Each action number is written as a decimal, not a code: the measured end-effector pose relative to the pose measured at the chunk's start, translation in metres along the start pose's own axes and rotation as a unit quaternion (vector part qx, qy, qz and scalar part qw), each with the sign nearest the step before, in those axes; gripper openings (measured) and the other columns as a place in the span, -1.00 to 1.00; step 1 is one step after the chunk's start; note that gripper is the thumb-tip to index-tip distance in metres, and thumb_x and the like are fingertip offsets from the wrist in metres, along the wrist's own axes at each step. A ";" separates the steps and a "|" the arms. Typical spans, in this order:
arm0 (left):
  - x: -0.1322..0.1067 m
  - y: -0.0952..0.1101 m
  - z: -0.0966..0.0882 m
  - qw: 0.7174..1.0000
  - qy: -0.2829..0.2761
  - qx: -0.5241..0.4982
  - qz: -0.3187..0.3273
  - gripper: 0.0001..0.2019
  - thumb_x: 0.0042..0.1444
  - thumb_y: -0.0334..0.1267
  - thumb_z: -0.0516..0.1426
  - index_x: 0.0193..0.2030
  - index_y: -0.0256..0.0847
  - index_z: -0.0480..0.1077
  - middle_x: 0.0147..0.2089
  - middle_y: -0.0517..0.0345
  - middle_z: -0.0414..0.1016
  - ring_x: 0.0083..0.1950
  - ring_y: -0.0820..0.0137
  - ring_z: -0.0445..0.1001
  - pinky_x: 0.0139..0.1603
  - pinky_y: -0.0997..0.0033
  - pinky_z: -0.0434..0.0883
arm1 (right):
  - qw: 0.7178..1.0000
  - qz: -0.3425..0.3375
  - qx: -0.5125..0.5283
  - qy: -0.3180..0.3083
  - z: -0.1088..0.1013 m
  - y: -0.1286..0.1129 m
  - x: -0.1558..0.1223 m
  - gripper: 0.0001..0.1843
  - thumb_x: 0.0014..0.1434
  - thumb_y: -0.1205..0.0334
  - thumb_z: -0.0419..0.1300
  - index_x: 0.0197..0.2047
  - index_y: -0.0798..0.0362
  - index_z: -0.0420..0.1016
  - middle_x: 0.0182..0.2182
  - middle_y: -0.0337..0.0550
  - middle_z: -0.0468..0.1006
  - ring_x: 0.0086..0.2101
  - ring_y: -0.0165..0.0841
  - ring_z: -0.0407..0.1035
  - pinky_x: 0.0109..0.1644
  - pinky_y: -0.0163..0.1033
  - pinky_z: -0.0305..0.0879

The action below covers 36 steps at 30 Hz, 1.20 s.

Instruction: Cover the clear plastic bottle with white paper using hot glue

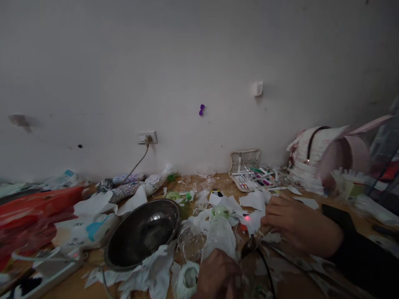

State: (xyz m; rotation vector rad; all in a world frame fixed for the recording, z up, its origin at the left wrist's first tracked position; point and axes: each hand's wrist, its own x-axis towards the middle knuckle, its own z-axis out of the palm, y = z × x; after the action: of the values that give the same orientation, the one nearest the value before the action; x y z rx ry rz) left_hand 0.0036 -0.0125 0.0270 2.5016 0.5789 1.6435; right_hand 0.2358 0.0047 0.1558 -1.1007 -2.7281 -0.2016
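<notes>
In the head view my left hand [220, 272] is low in the middle, its fingers curled round the near end of a bottle wrapped in white paper [219, 236]. The bottle lies pointing away from me, with a pale green part at its far end. To the right, my right hand [294, 222] is closed over white scraps, fingers bent down. What its fingertips hold, if anything, is hidden. Between the hands lies a dark object with a black cable [249, 248], its kind unclear. A small red light glows on the paper beyond it.
A dark metal bowl [143, 234] stands left of the bottle amid torn white paper [146, 274]. Behind are an open pen case [245, 178] and a pink-white backpack [324, 158]. A red plastic bag [40, 207] and a power strip [51, 270] are left; a cord hangs from the wall socket [147, 137].
</notes>
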 end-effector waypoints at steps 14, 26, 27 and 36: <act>0.001 -0.003 -0.001 0.998 0.057 -0.008 0.009 -0.75 0.28 -0.23 -0.15 -0.34 -0.16 0.28 -0.57 0.21 0.41 -0.53 0.48 0.37 -0.52 0.50 0.35 | 0.988 -0.044 -0.007 0.149 0.002 0.005 0.026 -0.76 0.19 0.41 -0.01 -0.21 0.06 0.46 -0.37 -0.12 0.51 -0.30 -0.25 0.23 -0.21 -0.15 0.04; 0.002 -0.006 0.003 0.997 0.071 0.015 0.029 -0.72 0.29 -0.24 -0.16 -0.37 -0.16 0.26 -0.60 0.24 0.42 -0.57 0.51 0.37 -0.53 0.56 0.34 | 0.998 -0.024 -0.028 0.055 0.021 0.012 0.019 -0.83 0.10 0.42 0.09 -0.31 0.02 0.47 -0.44 -0.18 0.48 -0.34 -0.28 0.22 -0.27 -0.19 -0.02; 0.003 -0.007 0.003 0.996 0.074 0.019 0.036 -0.71 0.29 -0.24 -0.17 -0.38 -0.16 0.26 -0.62 0.24 0.41 -0.58 0.52 0.35 -0.55 0.56 0.33 | 0.996 -0.030 -0.024 0.074 0.025 0.011 0.023 -0.82 0.11 0.42 0.08 -0.29 0.03 0.47 -0.43 -0.17 0.49 -0.34 -0.29 0.22 -0.27 -0.19 -0.02; 0.010 0.002 0.001 0.996 0.080 0.032 0.019 -0.70 0.28 -0.26 -0.17 -0.43 -0.16 0.24 -0.64 0.23 0.38 -0.60 0.51 0.34 -0.58 0.54 0.30 | 0.983 -0.032 -0.081 0.160 -0.004 0.017 0.024 -0.76 0.13 0.44 0.03 -0.21 0.03 0.47 -0.37 -0.16 0.52 -0.27 -0.23 0.22 -0.17 -0.15 -0.02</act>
State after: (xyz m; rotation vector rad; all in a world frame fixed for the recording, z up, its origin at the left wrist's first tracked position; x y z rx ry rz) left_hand 0.0088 -0.0108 0.0363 2.4539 0.6114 1.8821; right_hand 0.2314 0.0324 0.1665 -0.9259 -2.4932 -0.5668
